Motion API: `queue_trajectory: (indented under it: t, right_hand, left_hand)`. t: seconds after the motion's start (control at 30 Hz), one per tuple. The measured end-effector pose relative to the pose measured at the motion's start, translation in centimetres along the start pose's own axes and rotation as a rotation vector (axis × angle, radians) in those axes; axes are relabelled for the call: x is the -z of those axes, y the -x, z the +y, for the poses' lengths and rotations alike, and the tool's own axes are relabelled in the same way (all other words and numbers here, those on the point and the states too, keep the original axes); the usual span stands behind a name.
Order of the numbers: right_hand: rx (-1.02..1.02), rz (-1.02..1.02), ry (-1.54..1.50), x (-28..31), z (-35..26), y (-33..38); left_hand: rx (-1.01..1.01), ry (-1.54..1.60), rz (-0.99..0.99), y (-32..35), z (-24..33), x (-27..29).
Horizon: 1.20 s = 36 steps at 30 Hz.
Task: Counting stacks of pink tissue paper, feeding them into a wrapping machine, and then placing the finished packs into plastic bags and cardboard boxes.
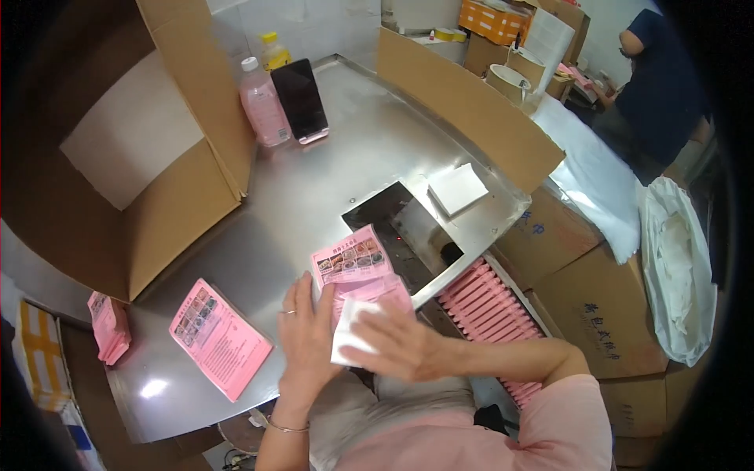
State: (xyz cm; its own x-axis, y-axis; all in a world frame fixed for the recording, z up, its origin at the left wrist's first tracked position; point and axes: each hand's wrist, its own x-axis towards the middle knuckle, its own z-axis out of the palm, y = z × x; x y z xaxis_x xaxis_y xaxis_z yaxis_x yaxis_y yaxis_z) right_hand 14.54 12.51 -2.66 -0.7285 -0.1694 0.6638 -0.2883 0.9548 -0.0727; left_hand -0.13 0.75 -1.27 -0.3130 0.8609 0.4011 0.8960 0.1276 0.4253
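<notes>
My left hand (pixel 305 337) wears a ring and grips the left side of a pink printed packet (pixel 353 257). The packet stands out over the near edge of the steel table, its upper part folded and its lower part covered by my hands. Against its lower part my right hand (pixel 404 343), slightly blurred, holds a white folded napkin (pixel 345 334). Left of my left hand, a stack of flat pink printed packets (pixel 216 337) lies on the table. A stack of white napkins (pixel 458 188) rests beyond the rectangular opening (pixel 404 228) in the tabletop.
An open cardboard box (pixel 177 204) stands at the left. Behind are a pink bottle (pixel 265 110) and a propped phone (pixel 300 102). Pink packets (pixel 503 322) fill a box at the right, beside cartons (pixel 597 322) and a white plastic bag (pixel 675 267). Another person (pixel 656 94) works far right.
</notes>
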Motion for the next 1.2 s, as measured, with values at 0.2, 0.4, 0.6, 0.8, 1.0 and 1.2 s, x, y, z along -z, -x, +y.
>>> queue_trajectory:
  t: [0.2,0.4,0.6,0.8,1.0,1.2]
  right_hand:
    - [-0.438,-0.366,0.196,-1.2,4.6,-6.0]
    - [-0.549,0.095,0.512,1.9,8.5,-1.2]
    - [-0.749,0.097,0.695,4.2,14.7,4.1]
    - [-0.758,0.156,0.657,4.2,14.7,4.0]
    - [-0.747,0.17,0.57,4.8,15.0,4.2]
    - [-0.698,0.157,0.589,5.2,14.7,4.3]
  left_hand:
    - [0.059,-0.124,0.239,-2.1,1.4,-2.4]
    - [0.136,-0.295,-0.018,-0.3,1.0,-0.1]
    - [0.189,-0.344,-0.008,-1.7,2.3,-0.4]
    - [0.043,-0.36,0.024,-1.3,1.4,0.6]
    - [0.028,-0.27,0.05,-1.5,0.7,-0.9]
    - [0.017,-0.237,0.089,-1.4,0.7,-1.0]
